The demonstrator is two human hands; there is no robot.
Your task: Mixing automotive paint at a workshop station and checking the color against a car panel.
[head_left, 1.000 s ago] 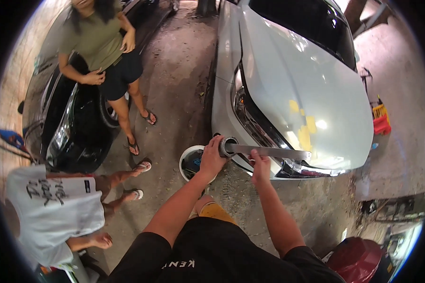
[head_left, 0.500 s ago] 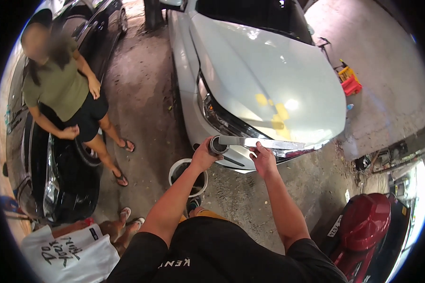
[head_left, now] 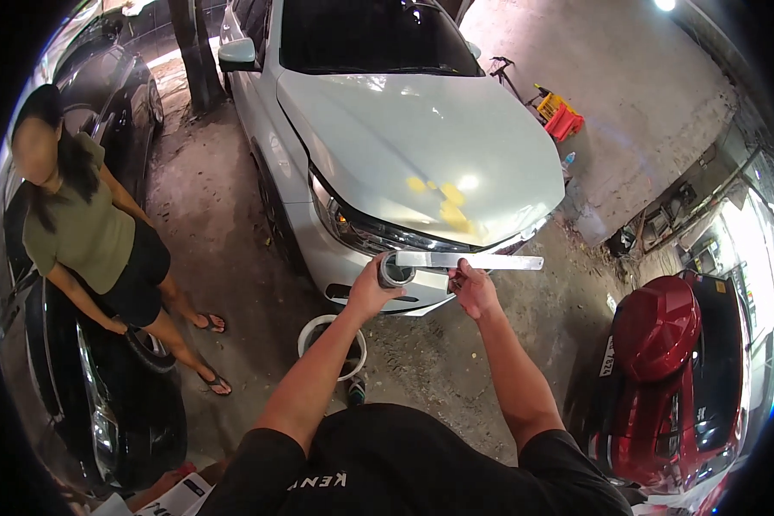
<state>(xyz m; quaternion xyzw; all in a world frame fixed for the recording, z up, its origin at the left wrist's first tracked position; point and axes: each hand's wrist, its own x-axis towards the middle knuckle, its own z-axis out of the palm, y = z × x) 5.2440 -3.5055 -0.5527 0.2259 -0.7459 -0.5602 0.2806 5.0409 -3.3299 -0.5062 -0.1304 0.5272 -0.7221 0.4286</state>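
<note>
My left hand (head_left: 368, 297) is wrapped around a small round cup (head_left: 396, 273) with a dark grey inside. A long, flat, silvery strip (head_left: 503, 261), like a ruler or mixing stick, is gripped in the fingers of my right hand (head_left: 477, 292). One end of the strip lies over the mouth of the cup; its free end points right. Whether that end touches what is in the cup, I cannot tell. Both hands are held out before the front of a white car (head_left: 387, 129), whose hood carries several yellow patches (head_left: 452, 212).
A white bucket (head_left: 362, 357) stands on the ground below my left forearm. At left a person in a green shirt (head_left: 90, 232) stands beside a black car (head_left: 138, 430). A red vehicle (head_left: 658, 327) is at right. Beyond the white car is a yellow and red object (head_left: 561, 119).
My view has turned right and upward, so the white car sits further left and more of the red vehicle shows. The strip stays over the cup. The standing person's arms have lowered.
</note>
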